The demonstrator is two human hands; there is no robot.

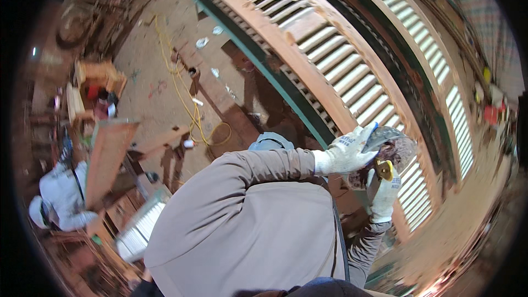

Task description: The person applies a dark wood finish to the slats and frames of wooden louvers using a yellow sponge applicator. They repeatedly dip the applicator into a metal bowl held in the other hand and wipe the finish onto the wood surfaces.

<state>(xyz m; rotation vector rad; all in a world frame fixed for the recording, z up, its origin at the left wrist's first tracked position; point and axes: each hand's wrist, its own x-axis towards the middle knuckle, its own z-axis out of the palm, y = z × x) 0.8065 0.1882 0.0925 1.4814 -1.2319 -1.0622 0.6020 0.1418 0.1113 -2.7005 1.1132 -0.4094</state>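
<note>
Both my hands wear white knit gloves and meet over a long wooden louvred shutter (330,60). My left hand (345,154), at the end of a grey sleeve, grips a flat grey metal scraper blade (383,134). Just below it, my right hand (385,193) comes up from the lower right and holds a yellow-handled piece (384,169) against a round slab smeared with brown filler (400,153). How the fingers close on the slab is hidden. The two hands touch around these things.
A second louvred shutter (434,55) lies beyond the first on a green frame (275,77). A yellow cord (184,93) snakes over the dirt floor. A person in light clothes (60,198) crouches at lower left near wooden boards (107,157) and a small slatted panel (140,228).
</note>
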